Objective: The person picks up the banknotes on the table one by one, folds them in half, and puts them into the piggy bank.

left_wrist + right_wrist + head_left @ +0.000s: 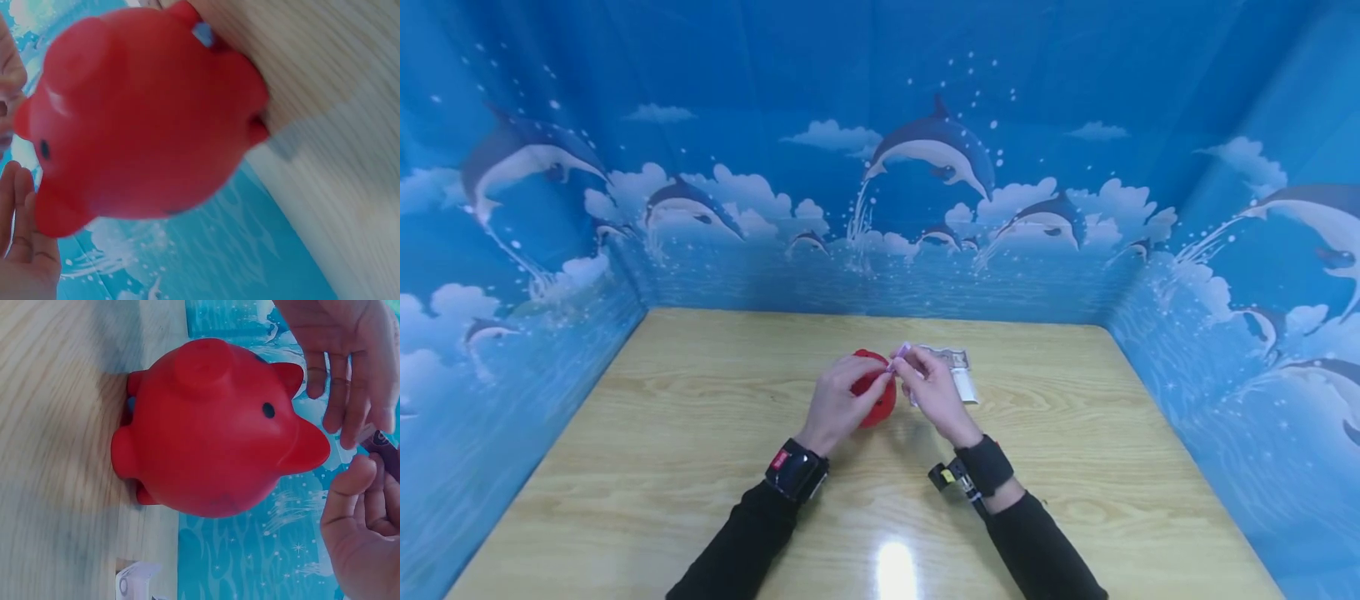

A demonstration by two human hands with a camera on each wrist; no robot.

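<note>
A red piggy bank [206,431] stands on the table, its snout and eye showing in the right wrist view. Just above it, my left hand [842,396] and right hand [934,398] meet at a small folded purple banknote [902,351]. The right thumb and fingers pinch the note [386,453], while the left thumb and fingertips hold its other end. In the left wrist view the piggy bank [150,119] fills the middle, and the left hand [28,250] is cut by the frame edge. The note is hidden there.
Several banknotes [958,360] lie on the wooden table [700,400], right of the piggy bank and partly behind the right hand. A blue curtain [737,100] printed with dolphins surrounds the table's back and sides.
</note>
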